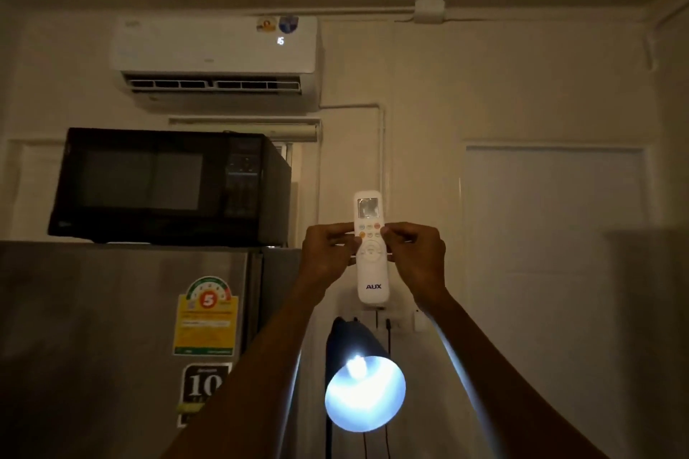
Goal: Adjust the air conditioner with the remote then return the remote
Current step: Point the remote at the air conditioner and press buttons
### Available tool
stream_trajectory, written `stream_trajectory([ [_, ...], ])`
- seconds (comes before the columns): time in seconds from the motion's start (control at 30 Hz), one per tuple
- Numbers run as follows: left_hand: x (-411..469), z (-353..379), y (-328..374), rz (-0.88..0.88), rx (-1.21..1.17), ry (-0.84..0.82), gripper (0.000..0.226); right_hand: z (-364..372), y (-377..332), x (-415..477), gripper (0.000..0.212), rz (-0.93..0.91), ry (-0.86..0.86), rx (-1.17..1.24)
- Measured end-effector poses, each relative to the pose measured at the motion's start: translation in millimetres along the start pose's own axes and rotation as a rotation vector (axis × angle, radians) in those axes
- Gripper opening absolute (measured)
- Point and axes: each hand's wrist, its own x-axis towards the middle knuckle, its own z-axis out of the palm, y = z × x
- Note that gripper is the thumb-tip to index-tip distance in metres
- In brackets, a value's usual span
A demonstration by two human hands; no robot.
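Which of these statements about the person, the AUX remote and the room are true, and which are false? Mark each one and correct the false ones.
1. Both hands, left hand and right hand, grip the AUX remote. True.
2. The air conditioner flap is shut. False: it hangs open, display lit.
3. The microwave stands on the fridge. True.
4. The lamp below the remote is off. False: it is lit.

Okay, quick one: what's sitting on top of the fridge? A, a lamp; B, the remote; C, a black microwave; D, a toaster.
C: the black microwave rests on the steel fridge, below the wall air conditioner; both hands hold the remote off to its right.
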Motion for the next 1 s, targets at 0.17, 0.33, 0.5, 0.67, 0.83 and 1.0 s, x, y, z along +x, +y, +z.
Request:
stream_trajectory([
  [0.17,-30,-35,20,-0.017,-0.007,0.040,0.038,16,-32,-37,0.019,0.035,-0.030,0.015],
  [0.33,-55,-66,44,0.035,0.069,0.050,0.035,30,-60,-62,0.027,0.058,-0.111,-0.004],
  [0.5,-77,-94,67,0.015,0.066,0.078,0.035,45,-86,-77,0.026,0.070,-0.148,0.016],
  [0.67,-87,-123,80,-0.049,0.077,0.088,0.034,62,-104,-86,0.022,0.119,-0.229,0.012],
  [0.83,-95,-143,92,-0.020,0.078,0.090,0.031,74,-122,-97,0.026,0.148,-0.255,0.042],
  [1.0,-99,-156,100,-0.010,0.103,0.116,0.031,82,-139,-104,0.029,0.163,-0.276,0.061],
])
